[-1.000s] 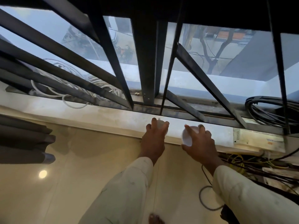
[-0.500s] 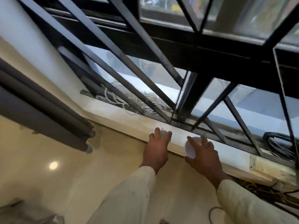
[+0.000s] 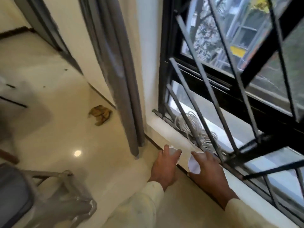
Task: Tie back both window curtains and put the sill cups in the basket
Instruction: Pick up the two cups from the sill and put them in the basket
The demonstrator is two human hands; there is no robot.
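Pale sill (image 3: pixel 166 129) under the barred window: my left hand (image 3: pixel 164 168) grips one white cup (image 3: pixel 173 151), my right hand (image 3: pixel 207 168) clasps the other cup (image 3: pixel 194 165), both at the sill's edge. Lift level, no squeezing; basket's out of sight.

Motion blur is softening the whole view. The left hand (image 3: pixel 164 168) is covering nearly all of its white cup (image 3: pixel 173 151), so only a sliver of rim is showing past the fingertips. The right hand (image 3: pixel 207 170) is hiding the far side of the second cup (image 3: pixel 194 165). Left of the hands, the grey curtain (image 3: pixel 121 83) is running out past the top edge, and a smeared grey frame (image 3: pixel 57 195) is being cut off at the bottom-left corner; what it is cannot be told. Both sleeves (image 3: pixel 141 206) are leaving the bottom edge.
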